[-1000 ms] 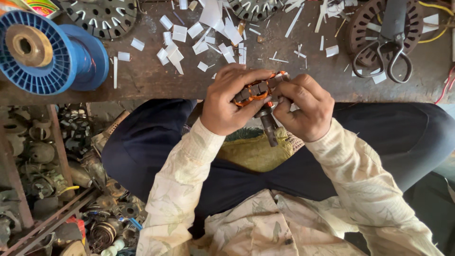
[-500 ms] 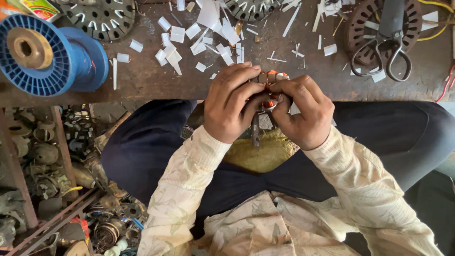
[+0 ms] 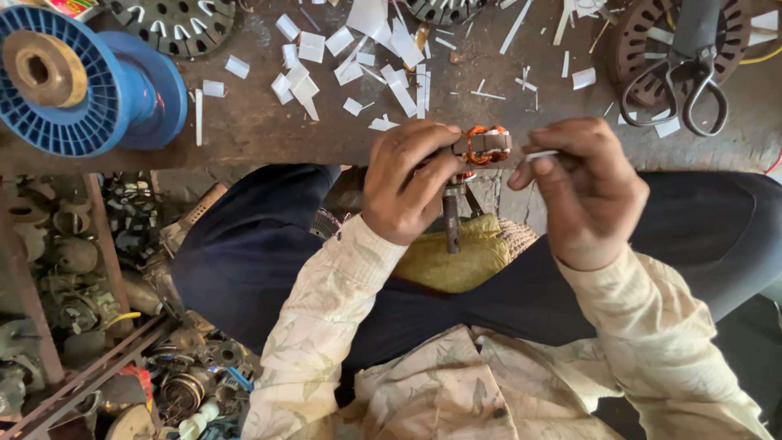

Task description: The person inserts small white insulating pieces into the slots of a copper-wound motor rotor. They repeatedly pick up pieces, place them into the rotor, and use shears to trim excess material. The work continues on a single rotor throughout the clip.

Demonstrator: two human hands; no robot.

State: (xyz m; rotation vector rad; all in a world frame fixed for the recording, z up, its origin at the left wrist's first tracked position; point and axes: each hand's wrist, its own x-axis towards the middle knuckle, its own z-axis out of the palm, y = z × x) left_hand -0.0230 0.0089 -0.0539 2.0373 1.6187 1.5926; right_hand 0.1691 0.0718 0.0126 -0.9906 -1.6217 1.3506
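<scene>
The left hand [image 3: 407, 187] grips a small armature [image 3: 482, 147] with copper winding, its shaft pointing down, and the right hand [image 3: 582, 191] pinches a white paper strip [image 3: 540, 154] just beside it.

Desk [image 3: 269, 134] edge is crowded. White paper strips [image 3: 391, 49] are scattered across the middle, just beyond the left hand [image 3: 407, 187] and right hand [image 3: 582, 191]. Only a narrow gap between the two hands, and the small wound rotor [image 3: 482, 147] and a thin white strip [image 3: 539, 154] sit in it. Blue wire spool [image 3: 81, 81] blocks the far left. Scissors [image 3: 684, 73] lie on a round slotted core [image 3: 643, 41] at the right. Bare desk strip left of the left hand, between spool and strips. Below the desk edge: knees fill the middle, and metal scrap parts [image 3: 73, 269] pack the floor on the left.
</scene>
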